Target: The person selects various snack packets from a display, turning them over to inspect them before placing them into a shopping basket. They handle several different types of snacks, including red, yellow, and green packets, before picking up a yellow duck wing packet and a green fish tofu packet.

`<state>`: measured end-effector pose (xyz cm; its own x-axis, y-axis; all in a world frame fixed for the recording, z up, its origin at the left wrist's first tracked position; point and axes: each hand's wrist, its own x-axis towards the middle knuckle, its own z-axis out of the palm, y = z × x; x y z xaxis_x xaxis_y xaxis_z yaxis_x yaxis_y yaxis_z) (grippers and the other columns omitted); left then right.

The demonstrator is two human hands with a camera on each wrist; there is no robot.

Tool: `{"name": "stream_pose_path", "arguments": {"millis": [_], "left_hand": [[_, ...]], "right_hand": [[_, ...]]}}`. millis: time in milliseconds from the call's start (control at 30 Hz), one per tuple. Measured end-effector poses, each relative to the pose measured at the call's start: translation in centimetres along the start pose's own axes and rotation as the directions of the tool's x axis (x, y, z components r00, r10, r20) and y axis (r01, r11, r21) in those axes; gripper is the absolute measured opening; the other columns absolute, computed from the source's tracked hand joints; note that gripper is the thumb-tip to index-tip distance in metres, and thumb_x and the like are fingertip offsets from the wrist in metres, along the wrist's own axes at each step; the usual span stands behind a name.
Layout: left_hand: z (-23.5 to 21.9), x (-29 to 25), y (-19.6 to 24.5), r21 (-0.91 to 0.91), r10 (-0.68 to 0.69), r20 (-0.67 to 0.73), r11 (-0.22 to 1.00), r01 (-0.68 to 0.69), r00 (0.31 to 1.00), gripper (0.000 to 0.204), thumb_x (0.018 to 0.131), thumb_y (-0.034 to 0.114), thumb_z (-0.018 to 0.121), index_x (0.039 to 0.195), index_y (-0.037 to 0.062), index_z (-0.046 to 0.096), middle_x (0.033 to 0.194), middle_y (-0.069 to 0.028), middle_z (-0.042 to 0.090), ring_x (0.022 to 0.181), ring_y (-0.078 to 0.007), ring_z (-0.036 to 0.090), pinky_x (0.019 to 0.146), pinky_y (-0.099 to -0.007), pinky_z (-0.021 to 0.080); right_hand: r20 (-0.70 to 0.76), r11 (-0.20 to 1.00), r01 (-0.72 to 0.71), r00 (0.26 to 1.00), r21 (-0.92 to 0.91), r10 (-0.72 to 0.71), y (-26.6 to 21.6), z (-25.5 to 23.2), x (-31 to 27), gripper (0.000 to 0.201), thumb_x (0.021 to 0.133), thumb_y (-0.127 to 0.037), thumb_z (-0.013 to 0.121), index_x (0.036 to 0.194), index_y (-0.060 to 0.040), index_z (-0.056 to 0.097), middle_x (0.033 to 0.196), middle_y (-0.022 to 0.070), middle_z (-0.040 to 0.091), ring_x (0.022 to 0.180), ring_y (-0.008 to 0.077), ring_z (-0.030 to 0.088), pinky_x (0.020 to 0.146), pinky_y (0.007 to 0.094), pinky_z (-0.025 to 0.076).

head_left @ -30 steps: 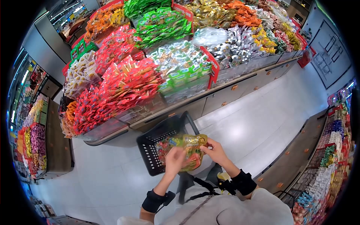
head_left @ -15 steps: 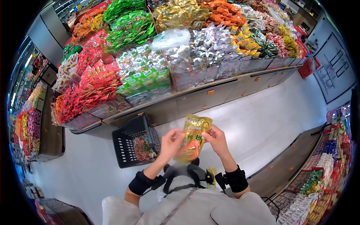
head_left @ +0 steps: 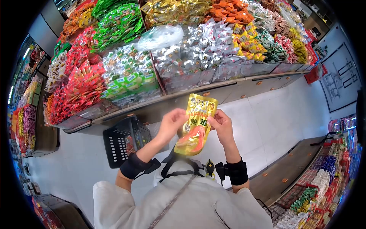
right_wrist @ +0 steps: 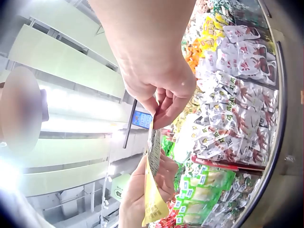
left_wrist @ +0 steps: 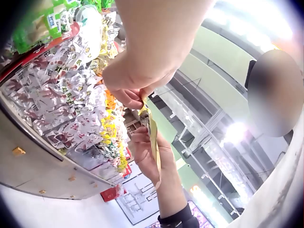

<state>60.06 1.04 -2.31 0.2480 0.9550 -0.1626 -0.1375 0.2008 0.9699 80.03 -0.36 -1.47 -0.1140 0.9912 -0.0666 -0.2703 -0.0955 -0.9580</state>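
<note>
A gold pouch point(head_left: 196, 124) with dark lettering and an orange-red picture is held upright in front of the body. The left hand point(head_left: 172, 124) pinches its left edge, and the right hand point(head_left: 222, 125) pinches the right edge between thumb and curled fingers. Seen nearly edge-on, the pouch point(left_wrist: 153, 137) hangs between the left hand point(left_wrist: 142, 76) and the right hand point(left_wrist: 151, 154) in the left wrist view. In the right wrist view the right hand point(right_wrist: 159, 85) grips the pouch point(right_wrist: 153, 190) by its edge.
A black basket point(head_left: 110, 143) with colourful packets inside stands on the floor at left, beside the display counter point(head_left: 228, 93). Heaps of wrapped snacks point(head_left: 206, 45) fill the counter's bins. Another stocked shelf point(head_left: 305, 171) runs along the right.
Both hands have raised the pouch up and away from above the basket. The basket now appears farther left, and the view has shifted rightward along the counter.
</note>
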Motion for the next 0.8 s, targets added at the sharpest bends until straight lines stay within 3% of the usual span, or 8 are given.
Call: {"name": "stream_pose_path", "arguments": {"millis": [200, 367, 567, 633, 700, 800], "left_hand": [[-1.2, 9.6, 3.9, 0.047, 0.123, 0.075, 0.991, -0.127, 0.99, 0.011, 0.084, 0.01, 0.057, 0.09, 0.0029, 0.052, 0.069, 0.0038, 0.053, 0.061, -0.0011, 0.049, 0.052, -0.0166, 0.039], [-2.3, 15.5, 6.7, 0.113, 0.146, 0.157, 0.98, -0.164, 0.977, 0.01, 0.084, 0.007, 0.056, 0.091, 0.0022, 0.051, 0.072, 0.0042, 0.052, 0.062, -0.0012, 0.049, 0.055, -0.0175, 0.044], [-2.3, 19.4, 9.8, 0.224, 0.155, 0.201, 0.954, -0.2, 0.967, 0.009, 0.083, 0.006, 0.058, 0.086, 0.0029, 0.05, 0.072, 0.0054, 0.049, 0.067, -0.0006, 0.047, 0.055, -0.0182, 0.042], [-2.3, 20.8, 10.4, 0.226, 0.165, 0.22, 0.95, -0.214, 0.961, 0.01, 0.082, 0.007, 0.06, 0.086, 0.0025, 0.052, 0.073, 0.004, 0.05, 0.067, -0.0016, 0.047, 0.055, -0.019, 0.041], [-1.8, 21.7, 11.8, 0.353, 0.198, 0.197, 0.899, -0.258, 0.96, 0.01, 0.081, 0.007, 0.061, 0.086, 0.002, 0.053, 0.074, 0.0027, 0.051, 0.068, -0.0025, 0.049, 0.055, -0.0187, 0.042], [-0.6, 22.2, 14.1, 0.44, 0.237, 0.159, 0.852, -0.284, 0.958, 0.01, 0.079, 0.007, 0.063, 0.085, 0.001, 0.056, 0.076, -0.0013, 0.055, 0.07, -0.0054, 0.053, 0.056, -0.0197, 0.045]], "right_hand": [[0.093, 0.996, 0.045, 0.995, -0.073, -0.039, -4.5, -1.4, 9.9, 0.012, 0.083, -0.008, 0.057, 0.092, -0.0012, 0.053, 0.083, 0.0025, 0.059, 0.072, 0.0067, 0.056, 0.055, 0.02, 0.048], [0.177, 0.968, 0.146, 0.978, -0.206, -0.11, -6.8, -2.9, 15.9, 0.014, 0.082, -0.007, 0.058, 0.094, -0.0007, 0.053, 0.084, 0.0034, 0.059, 0.073, 0.0081, 0.056, 0.055, 0.0211, 0.048], [0.172, 0.975, -0.035, 0.982, -0.221, 0.075, -10.1, -3.7, 20.1, 0.025, 0.08, -0.003, 0.059, 0.104, 0.001, 0.052, 0.088, 0.0044, 0.06, 0.079, 0.0103, 0.058, 0.059, 0.0239, 0.051], [0.205, 0.96, -0.047, 0.973, -0.275, 0.106, -10.6, -4.6, 21.8, 0.027, 0.079, -0.003, 0.06, 0.105, 0.001, 0.052, 0.089, 0.0047, 0.06, 0.081, 0.0107, 0.058, 0.061, 0.0246, 0.052], [0.241, 0.95, -0.058, 0.961, -0.305, 0.136, -11.2, -5.5, 23.4, 0.026, 0.079, -0.003, 0.061, 0.103, 0.0017, 0.053, 0.09, 0.0049, 0.06, 0.08, 0.0102, 0.058, 0.063, 0.0242, 0.052], [0.346, 0.933, 0.06, 0.936, -0.355, 0.071, -12.9, -6.9, 25.9, 0.022, 0.078, -0.002, 0.061, 0.099, 0.0024, 0.055, 0.087, 0.0039, 0.06, 0.077, 0.0092, 0.059, 0.062, 0.0228, 0.05]]}}
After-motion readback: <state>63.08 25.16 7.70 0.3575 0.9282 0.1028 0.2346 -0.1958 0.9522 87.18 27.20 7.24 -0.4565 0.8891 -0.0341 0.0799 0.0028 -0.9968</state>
